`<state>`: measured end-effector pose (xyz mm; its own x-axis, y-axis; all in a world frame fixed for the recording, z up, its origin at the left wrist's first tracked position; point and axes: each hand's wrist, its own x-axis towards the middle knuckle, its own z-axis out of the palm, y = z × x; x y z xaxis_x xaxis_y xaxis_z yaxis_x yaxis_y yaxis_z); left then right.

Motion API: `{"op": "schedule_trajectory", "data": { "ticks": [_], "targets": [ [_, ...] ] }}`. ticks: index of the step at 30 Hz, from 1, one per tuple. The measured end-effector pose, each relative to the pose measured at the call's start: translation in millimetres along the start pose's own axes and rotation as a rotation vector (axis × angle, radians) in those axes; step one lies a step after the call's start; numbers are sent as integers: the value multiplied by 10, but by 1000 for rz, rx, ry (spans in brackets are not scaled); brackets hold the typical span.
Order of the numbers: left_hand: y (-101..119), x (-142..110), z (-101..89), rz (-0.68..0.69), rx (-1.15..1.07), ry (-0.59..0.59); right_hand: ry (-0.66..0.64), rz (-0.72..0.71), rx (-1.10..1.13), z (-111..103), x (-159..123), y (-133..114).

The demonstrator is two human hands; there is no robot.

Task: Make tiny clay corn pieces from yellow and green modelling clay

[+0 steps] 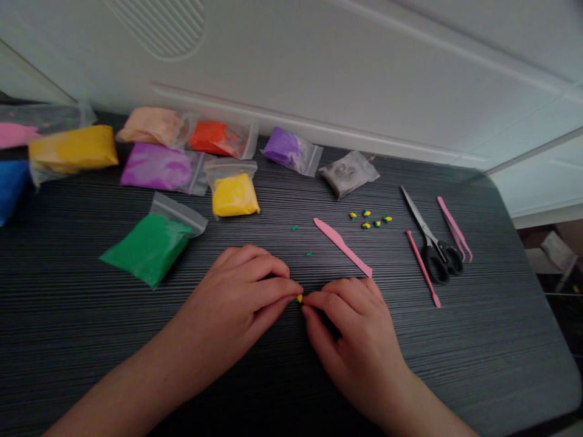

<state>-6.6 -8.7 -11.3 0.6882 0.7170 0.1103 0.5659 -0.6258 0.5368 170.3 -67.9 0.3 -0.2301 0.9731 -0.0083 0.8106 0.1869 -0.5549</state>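
A tiny yellow and green clay piece [299, 298] is pinched at the fingertips of my left hand [255, 285], just above the dark table. My right hand [353, 328] meets it from the other side, thumb and forefinger close together at the piece; whether they grip it too is hard to make out. Beyond my hands lie two small green clay bits [308, 254] and a pink plastic knife [342, 246]. Several finished-looking yellow and green clay pieces [366, 225] sit in a loose group to the right of the knife.
Scissors [428, 233], a pink stick tool [423, 270] and pink tweezers [454, 229] lie at the right. Bags of clay, among them a green one [152, 246], a yellow one [235, 194] and a grey one [348, 175], stretch across the back and left, before a white panel [291, 67].
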Motion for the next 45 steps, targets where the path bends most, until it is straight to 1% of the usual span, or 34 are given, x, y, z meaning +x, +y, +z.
{"op": "schedule_trajectory", "data": {
  "ticks": [13, 17, 20, 24, 27, 31, 35, 42, 45],
  "targets": [
    [0, -2, -1, -2, 4, 1, 1, 2, 10, -14, 7, -3],
    [9, -1, -9, -11, -7, 21, 2, 7, 19, -20, 1, -9],
    [14, 1, -18, -52, -37, 60, 5, 6, 28, -25, -2, -13],
    [9, 28, -17, -163, -65, 148, 19, 0, 43, -31, 1, -11],
    [9, 76, -7, -218, -54, 191, 33, 3, 53, -31, 10, -8],
    [23, 149, -5, -248, -45, 212, 52, 2, 72, -33, 20, -10],
    [17, 202, -15, -276, -79, 267, 80, 3, 104, -43, 16, -10],
    [-44, 286, -18, -306, -104, 348, 186, 17, 204, -81, 28, 47],
    [-65, 319, -17, -296, -98, 361, 232, 26, 235, -102, 39, 65]
  ]
}}
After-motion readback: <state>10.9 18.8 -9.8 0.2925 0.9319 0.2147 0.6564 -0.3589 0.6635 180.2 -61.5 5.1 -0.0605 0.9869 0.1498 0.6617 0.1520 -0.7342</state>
